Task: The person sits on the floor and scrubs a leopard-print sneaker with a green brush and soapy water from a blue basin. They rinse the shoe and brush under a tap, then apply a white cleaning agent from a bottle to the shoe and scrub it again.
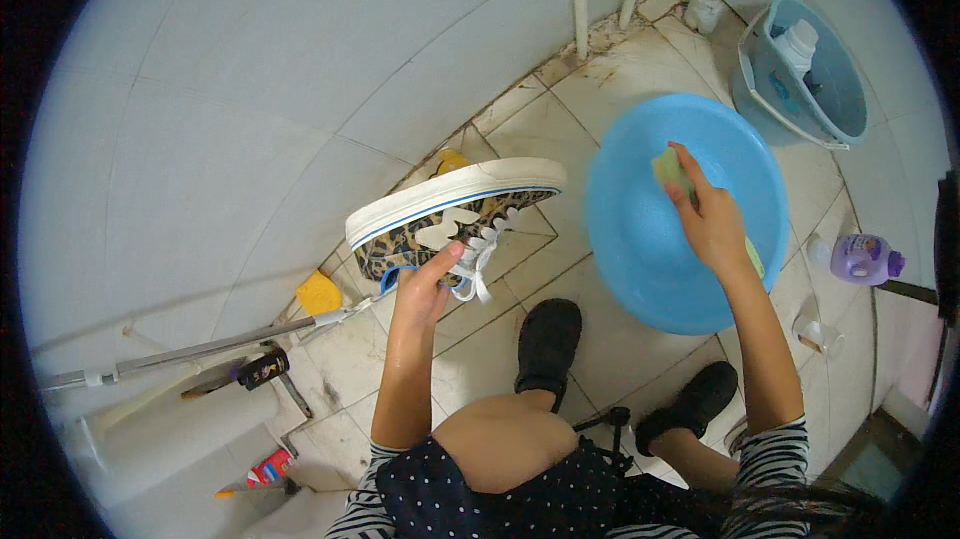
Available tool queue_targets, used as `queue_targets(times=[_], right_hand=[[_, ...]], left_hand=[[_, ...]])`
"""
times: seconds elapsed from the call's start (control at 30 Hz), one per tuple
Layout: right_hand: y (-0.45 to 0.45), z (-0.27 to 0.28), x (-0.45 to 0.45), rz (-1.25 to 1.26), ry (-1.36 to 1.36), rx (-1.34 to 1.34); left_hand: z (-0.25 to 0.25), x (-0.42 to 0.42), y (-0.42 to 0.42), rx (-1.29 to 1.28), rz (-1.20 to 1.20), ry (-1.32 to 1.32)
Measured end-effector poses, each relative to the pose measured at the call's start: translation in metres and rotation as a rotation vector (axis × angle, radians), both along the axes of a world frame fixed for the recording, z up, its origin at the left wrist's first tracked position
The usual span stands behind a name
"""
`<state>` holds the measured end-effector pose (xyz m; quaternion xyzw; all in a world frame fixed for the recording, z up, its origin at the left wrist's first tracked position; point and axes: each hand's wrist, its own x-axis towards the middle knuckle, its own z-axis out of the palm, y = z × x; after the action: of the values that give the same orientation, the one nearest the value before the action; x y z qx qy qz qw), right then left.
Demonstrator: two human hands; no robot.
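My left hand (427,287) grips a leopard-print canvas sneaker (457,220) at its ankle opening. The shoe is turned on its side, white rubber sole upward, with white laces tied in a bow hanging down. To the right, my right hand (705,216) pinches a pale green sponge-like piece (670,170) over a round light-blue plastic basin (622,291) on the floor. Part of a light green object (754,257) shows at the basin's right side, partly hidden behind my right forearm; its kind is unclear.
A blue-grey bucket (772,107) holding a white bottle (796,43) stands at upper right. A purple bottle (862,260) and a clear cup (817,336) are at right. A metal pole (217,346) and a yellow object (319,293) lie left, beside the wall. Black clogs (550,340) are on the feet.
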<state>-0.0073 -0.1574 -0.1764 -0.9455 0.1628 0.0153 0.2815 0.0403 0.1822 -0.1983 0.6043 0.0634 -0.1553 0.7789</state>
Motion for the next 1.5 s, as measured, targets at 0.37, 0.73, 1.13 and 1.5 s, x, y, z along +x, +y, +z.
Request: queue_targets(times=[0.37, 0.73, 1.13, 1.5], right_hand=[[0.010, -0.012, -0.005, -0.142, -0.053, -0.090], [0.108, 0.027, 0.052, 0.374, -0.184, -0.059], [0.123, 0.040, 0.079, 0.494, -0.379, -0.174], [0.126, 0.047, 0.075, 0.622, -0.288, -0.046]], left_hand=[[0.000, 0.004, -0.005, -0.169, 0.265, 0.058], [0.004, -0.008, -0.004, 0.239, 0.073, 0.035], [0.034, -0.008, -0.012, 0.477, -0.051, -0.032], [0.033, -0.014, -0.025, 0.636, 0.097, -0.065]])
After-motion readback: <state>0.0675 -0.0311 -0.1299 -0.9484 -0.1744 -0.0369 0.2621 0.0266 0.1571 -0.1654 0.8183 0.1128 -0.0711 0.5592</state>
